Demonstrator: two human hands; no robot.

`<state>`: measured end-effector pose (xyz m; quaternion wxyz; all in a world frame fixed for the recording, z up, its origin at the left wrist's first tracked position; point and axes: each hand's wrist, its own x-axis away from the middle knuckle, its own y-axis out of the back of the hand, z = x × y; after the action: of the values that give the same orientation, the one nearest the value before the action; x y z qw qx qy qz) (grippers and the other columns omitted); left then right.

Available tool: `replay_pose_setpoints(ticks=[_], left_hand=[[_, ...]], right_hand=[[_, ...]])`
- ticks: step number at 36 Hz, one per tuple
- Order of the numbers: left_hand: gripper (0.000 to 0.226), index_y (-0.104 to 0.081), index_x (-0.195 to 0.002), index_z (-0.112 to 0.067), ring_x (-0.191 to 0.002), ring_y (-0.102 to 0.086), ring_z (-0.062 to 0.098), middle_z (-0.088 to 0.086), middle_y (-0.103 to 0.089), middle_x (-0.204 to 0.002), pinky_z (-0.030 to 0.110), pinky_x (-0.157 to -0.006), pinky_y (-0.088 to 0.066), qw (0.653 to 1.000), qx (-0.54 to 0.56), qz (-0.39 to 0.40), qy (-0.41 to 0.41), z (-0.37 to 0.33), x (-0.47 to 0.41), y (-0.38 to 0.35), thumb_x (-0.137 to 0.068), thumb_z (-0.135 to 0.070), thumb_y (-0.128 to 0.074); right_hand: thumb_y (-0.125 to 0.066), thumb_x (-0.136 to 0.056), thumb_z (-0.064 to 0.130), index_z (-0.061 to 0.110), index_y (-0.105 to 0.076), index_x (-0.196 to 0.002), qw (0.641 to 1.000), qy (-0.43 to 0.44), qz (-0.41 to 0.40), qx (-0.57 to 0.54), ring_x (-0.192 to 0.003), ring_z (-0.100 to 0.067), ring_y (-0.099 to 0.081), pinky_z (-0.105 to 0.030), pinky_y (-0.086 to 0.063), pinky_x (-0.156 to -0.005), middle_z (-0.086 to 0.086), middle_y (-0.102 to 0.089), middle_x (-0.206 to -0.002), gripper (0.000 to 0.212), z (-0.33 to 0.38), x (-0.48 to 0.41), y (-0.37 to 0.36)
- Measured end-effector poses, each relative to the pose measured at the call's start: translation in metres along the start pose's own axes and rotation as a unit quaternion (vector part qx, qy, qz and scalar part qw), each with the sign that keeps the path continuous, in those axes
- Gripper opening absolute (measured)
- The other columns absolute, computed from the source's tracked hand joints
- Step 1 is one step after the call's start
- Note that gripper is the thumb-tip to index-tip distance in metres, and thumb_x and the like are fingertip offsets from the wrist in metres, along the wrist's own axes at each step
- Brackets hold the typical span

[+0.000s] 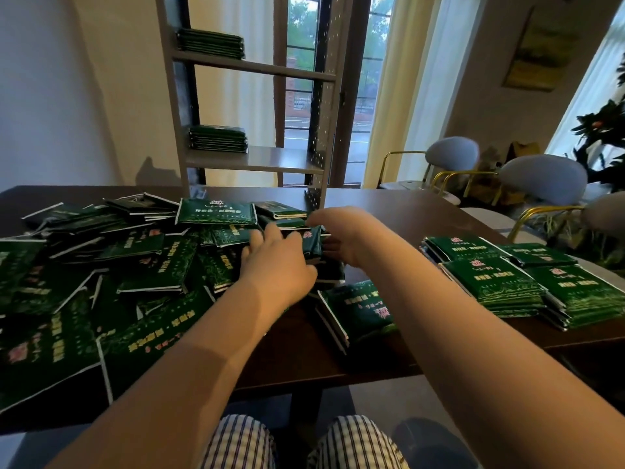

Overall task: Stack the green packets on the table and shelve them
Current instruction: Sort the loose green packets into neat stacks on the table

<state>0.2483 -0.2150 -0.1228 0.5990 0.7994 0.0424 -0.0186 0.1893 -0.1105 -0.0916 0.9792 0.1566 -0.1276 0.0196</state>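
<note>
Stack: glossy dark-green foil packets point(313, 243), small pile on dark wooden table point(399, 214) | Hands: left hand point(277, 262) presses flat-fingered; right hand point(341, 238) curls round pile | Handling: probably light, limp, slippery; squeeze opposite edges.

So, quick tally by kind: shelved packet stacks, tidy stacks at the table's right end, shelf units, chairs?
Green foil packet stacks on the shelves: 2
Tidy green packet stacks at the right end of the dark wooden table: 4
Grey metal shelf unit: 1
Grey padded chairs with gold frames: 3, one only partly in view
Total: 10
</note>
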Motion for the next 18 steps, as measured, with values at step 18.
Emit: replay_pose_setpoints(ticks=[18], left_hand=[[0.030, -0.052, -0.117, -0.022, -0.103, -0.054, 0.031, 0.012, -0.057, -0.116, 0.044, -0.084, -0.049, 0.979, 0.200, 0.000, 0.037, 0.002, -0.008, 0.002, -0.102, -0.038, -0.031]], right_hand=[[-0.069, -0.085, 0.019, 0.009, -0.054, -0.086, 0.998, -0.002, -0.040, 0.045, -0.081, -0.023, -0.059, -0.032, -0.057, -0.073, -0.013, -0.059, -0.096, 0.018, -0.003, 0.004, 0.011]])
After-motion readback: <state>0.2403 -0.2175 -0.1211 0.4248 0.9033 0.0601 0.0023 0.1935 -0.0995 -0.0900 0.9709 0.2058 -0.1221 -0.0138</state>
